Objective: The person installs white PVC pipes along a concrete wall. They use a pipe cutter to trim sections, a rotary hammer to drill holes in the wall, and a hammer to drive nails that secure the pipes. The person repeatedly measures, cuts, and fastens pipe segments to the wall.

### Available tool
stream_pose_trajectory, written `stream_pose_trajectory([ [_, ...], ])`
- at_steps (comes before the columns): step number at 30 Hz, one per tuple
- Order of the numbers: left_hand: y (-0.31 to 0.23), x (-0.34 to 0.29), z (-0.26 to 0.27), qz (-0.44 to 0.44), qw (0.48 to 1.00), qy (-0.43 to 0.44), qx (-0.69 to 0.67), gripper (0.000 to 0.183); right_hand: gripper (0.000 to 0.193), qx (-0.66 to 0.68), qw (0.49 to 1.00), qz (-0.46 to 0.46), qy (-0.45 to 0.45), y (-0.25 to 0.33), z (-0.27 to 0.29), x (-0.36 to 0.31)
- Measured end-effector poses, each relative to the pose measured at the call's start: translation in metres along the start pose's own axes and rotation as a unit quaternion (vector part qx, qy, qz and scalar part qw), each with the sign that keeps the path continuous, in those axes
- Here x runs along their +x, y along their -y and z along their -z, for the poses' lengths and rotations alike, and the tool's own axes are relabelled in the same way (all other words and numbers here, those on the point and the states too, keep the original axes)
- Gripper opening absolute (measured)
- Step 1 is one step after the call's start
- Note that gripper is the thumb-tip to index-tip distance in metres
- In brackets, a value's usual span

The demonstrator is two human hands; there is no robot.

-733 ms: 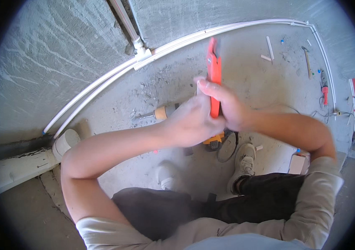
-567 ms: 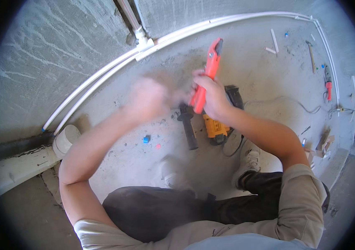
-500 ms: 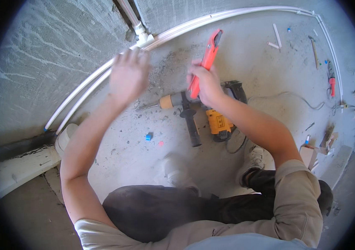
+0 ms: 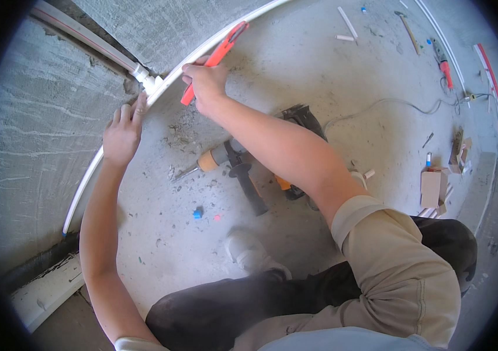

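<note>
A long white pipe [image 4: 83, 187] curves along the foot of the grey wall. My left hand [image 4: 122, 137] is closed on it just below a white fitting [image 4: 151, 83], with one digit stretched up toward the fitting and the fingertips partly hidden. Farther along, my right hand [image 4: 209, 88] grips a red pipe cutter [image 4: 221, 52] and is up against the pipe or just beside it. The cutter's dark jaw end points up and away. Whether the pipe lies between its jaws cannot be made out; the jaws appear beyond its edge.
A rotary hammer drill [image 4: 252, 190] lies on the floor below my right forearm, partly hidden. Near it are a blue plug [image 4: 197, 214] and a cable [image 4: 389, 100]. At the right lie a hammer [image 4: 408, 34], a red-handled tool [image 4: 445, 73], cut pipe pieces [image 4: 348, 23] and a cardboard box [image 4: 433, 188].
Both hands have moved left to the pipe. My left hand has come down and closed on it; my right hand has carried the pipe cutter over beside it. The view has shifted.
</note>
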State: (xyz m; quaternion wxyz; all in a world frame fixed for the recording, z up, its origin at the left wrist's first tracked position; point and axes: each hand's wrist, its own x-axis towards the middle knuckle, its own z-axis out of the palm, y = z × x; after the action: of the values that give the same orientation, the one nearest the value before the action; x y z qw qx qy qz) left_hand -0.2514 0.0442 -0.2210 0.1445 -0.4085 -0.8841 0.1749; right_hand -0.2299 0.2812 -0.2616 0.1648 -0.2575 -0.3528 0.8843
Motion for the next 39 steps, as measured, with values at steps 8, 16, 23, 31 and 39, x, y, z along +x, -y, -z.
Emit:
stream_pose_trajectory([
  [8, -0.025, 0.003, 0.004, 0.039, 0.994, -0.078, -0.065, 0.063, 0.026, -0.027, 0.999, 0.022, 0.016, 0.01, 0.0, -0.003],
  [16, -0.04, 0.023, 0.001, 0.086, 0.974, -0.151, -0.146, 0.016, 0.018, -0.075, 0.994, 0.019, 0.071, 0.018, 0.009, -0.014],
  [23, -0.044, 0.018, -0.007, 0.123, 0.956, -0.193, -0.185, 0.013, 0.024, -0.485, 0.821, -0.136, 0.268, 0.051, 0.069, -0.075],
  [31, -0.044, 0.016, -0.008, 0.134, 0.97, -0.146, -0.141, 0.026, 0.029, -0.377, 0.891, -0.097, 0.235, 0.048, 0.055, -0.083],
  [39, -0.036, 0.013, -0.013, 0.109, 0.968, -0.163, -0.154, 0.031, 0.046, -0.573, 0.758, -0.104, 0.295, 0.042, 0.064, -0.078],
])
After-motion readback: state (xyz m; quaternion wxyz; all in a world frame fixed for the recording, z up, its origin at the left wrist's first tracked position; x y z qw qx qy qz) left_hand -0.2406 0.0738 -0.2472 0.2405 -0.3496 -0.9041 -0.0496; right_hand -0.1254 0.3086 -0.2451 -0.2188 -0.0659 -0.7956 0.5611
